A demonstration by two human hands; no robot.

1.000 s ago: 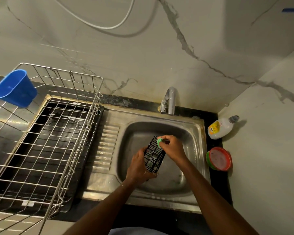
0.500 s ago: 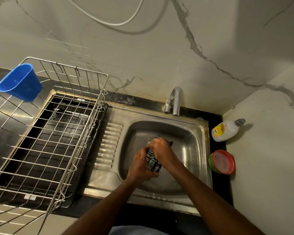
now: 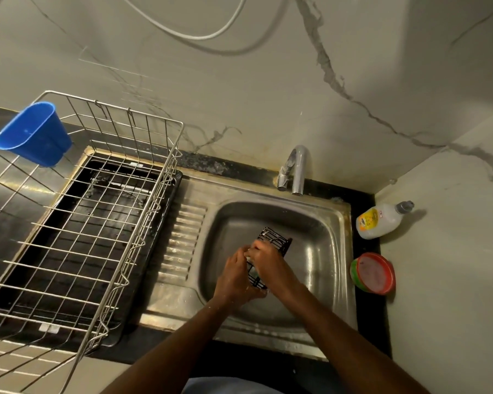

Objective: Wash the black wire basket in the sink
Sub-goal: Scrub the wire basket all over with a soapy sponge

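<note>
A small black wire basket (image 3: 276, 242) is held on its side over the steel sink (image 3: 322, 251). My left hand (image 3: 235, 275) grips its lower left side from below. My right hand (image 3: 271, 261) lies across the basket's middle, fingers closed and pressed against the wires. A pale bit of something shows under the fingertips; the green scrubber from a second ago is hidden. Only the basket's top end and a strip between my hands show.
The tap (image 3: 295, 170) stands behind the bowl, no water running. A big steel dish rack (image 3: 97, 223) with a blue cup (image 3: 33, 133) fills the left. At the right wall lie a soap bottle (image 3: 382, 220) and a red-lidded green tub (image 3: 373, 273).
My right hand slid down from the basket's top edge to its middle, and the green scrubber went out of sight beneath it. The left hand kept its grip on the basket.
</note>
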